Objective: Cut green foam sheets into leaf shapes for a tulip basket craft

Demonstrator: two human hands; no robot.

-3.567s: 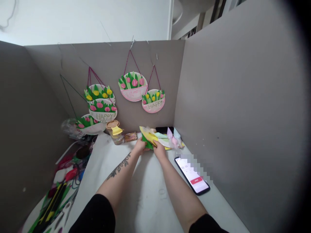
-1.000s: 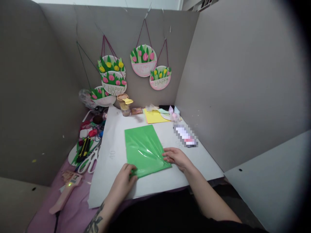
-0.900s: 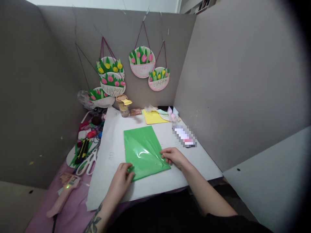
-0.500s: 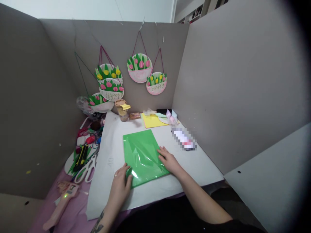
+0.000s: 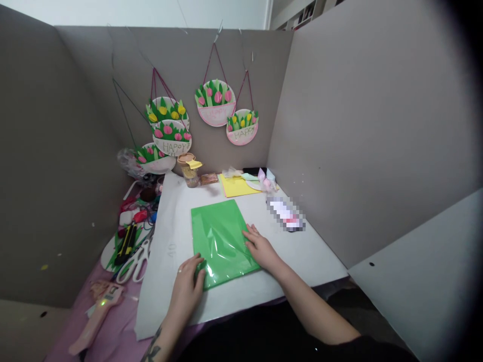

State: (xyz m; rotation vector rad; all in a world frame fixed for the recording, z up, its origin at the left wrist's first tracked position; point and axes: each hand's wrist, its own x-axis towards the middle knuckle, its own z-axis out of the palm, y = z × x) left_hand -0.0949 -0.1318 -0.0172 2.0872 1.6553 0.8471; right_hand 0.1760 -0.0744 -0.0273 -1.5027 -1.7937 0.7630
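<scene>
A green pack of sheets in shiny clear wrap (image 5: 221,241) lies flat on the white paper covering (image 5: 169,281) in the middle. My left hand (image 5: 188,281) rests at its lower left corner, thumb and fingers apart, touching the edge. At the right edge of the pack, my right hand (image 5: 261,247) lies with its fingers spread on the wrap. Neither hand is closed around the pack.
White scissors (image 5: 134,264), a black and yellow cutter (image 5: 126,244) and a pink device (image 5: 96,319) lie left. Behind stand a lidded cup (image 5: 188,171) and yellow sheets (image 5: 239,187). A blurred-out phone-like object (image 5: 286,214) is right; paper flower baskets (image 5: 216,113) hang on the partition.
The whole view has shifted slightly. Both hands and the green pack keep nearly the same places relative to each other.
</scene>
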